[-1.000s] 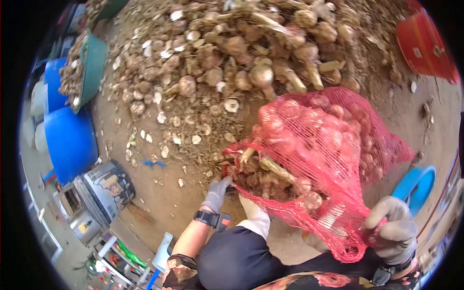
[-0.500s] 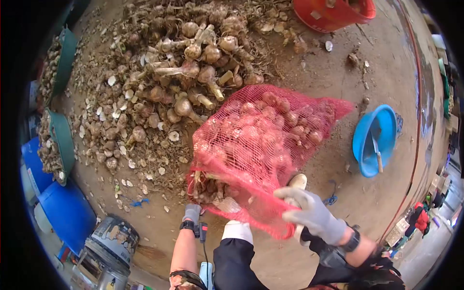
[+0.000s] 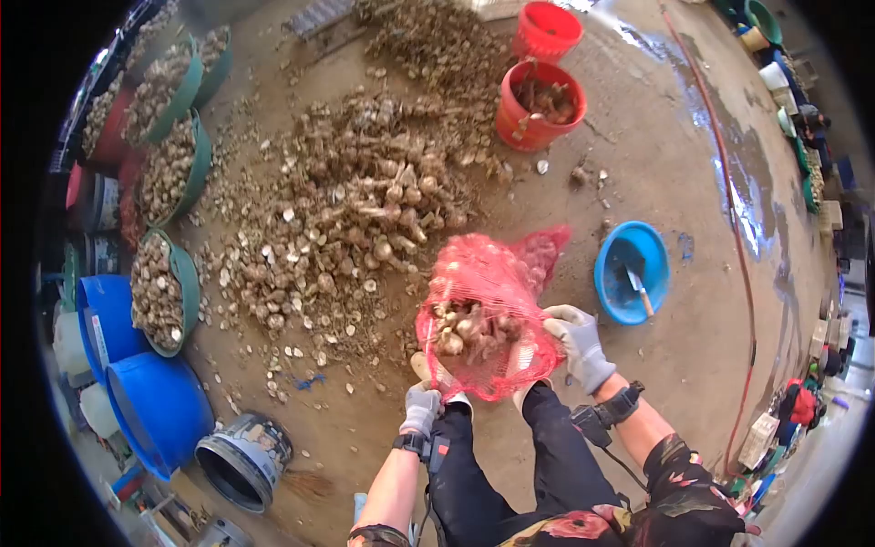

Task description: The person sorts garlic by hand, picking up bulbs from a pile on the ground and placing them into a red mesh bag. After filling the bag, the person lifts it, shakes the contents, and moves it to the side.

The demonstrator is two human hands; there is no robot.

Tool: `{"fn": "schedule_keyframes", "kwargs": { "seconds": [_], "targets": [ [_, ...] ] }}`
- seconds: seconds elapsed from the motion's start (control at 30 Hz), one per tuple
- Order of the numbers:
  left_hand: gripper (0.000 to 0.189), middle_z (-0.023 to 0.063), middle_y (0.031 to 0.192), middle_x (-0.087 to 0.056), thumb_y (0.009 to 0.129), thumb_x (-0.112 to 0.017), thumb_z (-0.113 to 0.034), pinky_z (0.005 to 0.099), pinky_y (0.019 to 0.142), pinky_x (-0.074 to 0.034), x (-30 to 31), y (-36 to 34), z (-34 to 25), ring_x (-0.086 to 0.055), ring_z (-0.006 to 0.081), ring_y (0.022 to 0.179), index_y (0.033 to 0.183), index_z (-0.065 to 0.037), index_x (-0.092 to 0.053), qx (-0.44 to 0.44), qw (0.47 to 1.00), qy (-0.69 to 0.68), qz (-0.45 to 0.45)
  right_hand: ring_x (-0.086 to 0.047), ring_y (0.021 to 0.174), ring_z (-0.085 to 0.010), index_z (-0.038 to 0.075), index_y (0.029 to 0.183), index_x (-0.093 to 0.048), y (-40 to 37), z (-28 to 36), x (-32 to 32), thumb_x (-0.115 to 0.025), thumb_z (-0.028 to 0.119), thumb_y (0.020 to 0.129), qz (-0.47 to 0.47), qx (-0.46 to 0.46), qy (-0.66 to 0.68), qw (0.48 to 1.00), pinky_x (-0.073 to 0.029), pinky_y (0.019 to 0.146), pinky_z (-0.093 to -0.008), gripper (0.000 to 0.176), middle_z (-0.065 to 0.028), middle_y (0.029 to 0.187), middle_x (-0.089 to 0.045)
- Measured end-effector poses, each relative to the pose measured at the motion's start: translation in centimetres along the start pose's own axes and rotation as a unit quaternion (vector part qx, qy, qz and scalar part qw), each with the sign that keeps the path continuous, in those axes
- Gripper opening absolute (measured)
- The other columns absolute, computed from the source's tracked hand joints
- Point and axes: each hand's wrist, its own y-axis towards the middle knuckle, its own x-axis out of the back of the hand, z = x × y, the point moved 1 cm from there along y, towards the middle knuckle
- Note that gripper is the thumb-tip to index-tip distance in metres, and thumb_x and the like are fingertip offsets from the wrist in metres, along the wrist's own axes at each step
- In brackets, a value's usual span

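A red mesh bag (image 3: 483, 264) sits on the ground in front of my feet, its mouth spread toward me. Garlic bulbs (image 3: 469, 330) show inside the opening, and more fill the far end. My left hand (image 3: 420, 407), in a grey glove, is closed on the near left edge of the mouth. On the opposite side my gloved right hand (image 3: 581, 348) pinches the rim. Beyond the bag spreads a large heap of garlic (image 3: 365, 196) with stems and roots still on.
To the right stands a blue basin (image 3: 605, 273) with a knife (image 3: 638, 290) in it. Red buckets (image 3: 524, 132) stand beyond the heap. Green tubs of garlic (image 3: 187, 283), blue barrels (image 3: 155, 410) and a tipped black bucket (image 3: 241, 460) line the left. A hose (image 3: 729, 210) crosses the floor.
The view has tilted up and back. The bag's mouth has been drawn wider and turned toward me, showing the bulbs inside. Both hands keep hold of its edge.
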Motion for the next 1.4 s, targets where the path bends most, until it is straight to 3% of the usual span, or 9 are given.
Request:
{"fn": "schedule_keyframes", "kwargs": {
  "seconds": [0.33, 0.47, 0.6, 0.7, 0.77, 1.03, 1.17, 1.3, 1.4],
  "targets": [
    [0.031, 0.0063, 0.068, -0.060, 0.057, -0.043, 0.001, 0.0203, 0.050, -0.043, 11.2, -30.2, -13.2, -0.056, 0.0124, 0.056, 0.083, 0.005, -0.061, -0.136, 0.950, -0.140, 0.242, -0.057, 0.069, -0.0088, 0.001, 0.093, -0.060, -24.2, 19.4, 8.3, -0.056, 0.011, 0.082, -0.127, 0.148, 0.041, 0.980, -0.047, 0.067, -0.0226, 0.015, -0.0029, 0.082, -0.062],
    [0.028, 0.0066, 0.064, -0.059, 0.062, -0.044, -0.001, 0.0219, 0.043, -0.039, 12.8, -25.6, -12.0, -0.054, 0.0125, 0.050, 0.084, 0.001, -0.061, -0.125, 0.982, -0.026, 0.141, -0.057, 0.071, -0.0098, 0.005, 0.092, -0.061, -20.9, 12.1, 10.4, -0.058, 0.012, 0.080, -0.234, 0.094, 0.146, 0.957, -0.047, 0.066, -0.0250, 0.014, -0.0015, 0.078, -0.060],
    [0.035, 0.0106, 0.087, -0.068, 0.070, -0.050, -0.008, 0.0328, 0.071, -0.048, 8.4, -18.3, -4.9, -0.064, 0.0219, 0.079, 0.103, -0.005, -0.063, -0.041, 0.928, 0.359, 0.089, -0.053, 0.066, -0.0086, 0.005, 0.088, -0.062, -14.4, -3.1, 11.7, -0.064, 0.006, 0.074, -0.186, -0.070, 0.071, 0.978, -0.042, 0.058, -0.0224, 0.014, 0.0008, 0.076, -0.059],
    [0.032, 0.0088, 0.077, -0.065, 0.071, -0.049, -0.007, 0.0298, 0.056, -0.047, 4.6, -21.1, -3.7, -0.060, 0.0168, 0.060, 0.100, -0.006, -0.063, 0.020, 0.956, 0.270, 0.115, -0.053, 0.067, -0.0089, 0.005, 0.087, -0.061, -14.8, -3.0, 11.5, -0.063, 0.007, 0.075, -0.177, -0.052, 0.130, 0.974, -0.043, 0.060, -0.0224, 0.012, 0.0002, 0.076, -0.059],
    [0.029, 0.0035, 0.065, -0.057, 0.070, -0.046, -0.003, 0.0266, 0.044, -0.040, 2.1, -22.6, -4.1, -0.051, 0.0132, 0.046, 0.094, -0.006, -0.062, 0.057, 0.989, -0.046, 0.132, -0.054, 0.068, -0.0091, 0.004, 0.086, -0.061, -15.8, 0.1, 13.4, -0.063, 0.009, 0.076, -0.179, -0.010, 0.137, 0.974, -0.043, 0.062, -0.0224, 0.012, -0.0003, 0.076, -0.059],
    [0.033, 0.0012, 0.063, -0.051, 0.064, -0.047, -0.012, 0.0200, 0.037, -0.031, 5.4, -38.3, -14.2, -0.044, 0.0100, 0.044, 0.093, 0.000, -0.056, -0.306, 0.885, -0.234, 0.260, -0.053, 0.068, -0.0067, 0.006, 0.088, -0.060, -26.4, 11.4, 19.9, -0.057, 0.015, 0.081, -0.150, 0.030, 0.155, 0.976, -0.044, 0.060, -0.0215, 0.012, 0.0006, 0.075, -0.059],
    [0.027, 0.0032, 0.061, -0.052, 0.064, -0.047, -0.009, 0.0218, 0.037, -0.033, 1.5, -39.0, -17.0, -0.047, 0.0121, 0.044, 0.088, -0.001, -0.057, -0.210, 0.910, -0.356, 0.012, -0.051, 0.057, -0.0034, 0.007, 0.090, -0.059, -22.9, 8.5, 19.8, -0.058, 0.015, 0.081, -0.225, 0.239, 0.097, 0.940, -0.039, 0.047, -0.0158, 0.012, 0.0019, 0.072, -0.058],
    [0.024, 0.0029, 0.062, -0.053, 0.065, -0.042, 0.002, 0.0242, 0.039, -0.037, -2.6, -31.2, -9.5, -0.048, 0.0120, 0.046, 0.082, -0.004, -0.059, -0.071, 0.990, -0.071, 0.099, -0.053, 0.060, -0.0098, 0.006, 0.091, -0.060, -17.7, -6.7, 20.2, -0.061, 0.012, 0.078, -0.152, -0.153, 0.249, 0.944, -0.045, 0.054, -0.0220, 0.015, -0.0001, 0.075, -0.058],
    [0.023, 0.0019, 0.063, -0.054, 0.067, -0.044, 0.002, 0.0252, 0.044, -0.039, -4.6, -31.4, -8.1, -0.050, 0.0122, 0.050, 0.083, -0.004, -0.059, -0.016, 0.984, -0.098, 0.145, -0.051, 0.055, -0.0099, 0.005, 0.091, -0.060, -16.5, -7.1, 18.6, -0.061, 0.010, 0.076, -0.129, -0.076, 0.270, 0.951, -0.044, 0.051, -0.0227, 0.016, -0.0001, 0.073, -0.058]
  ]
}}
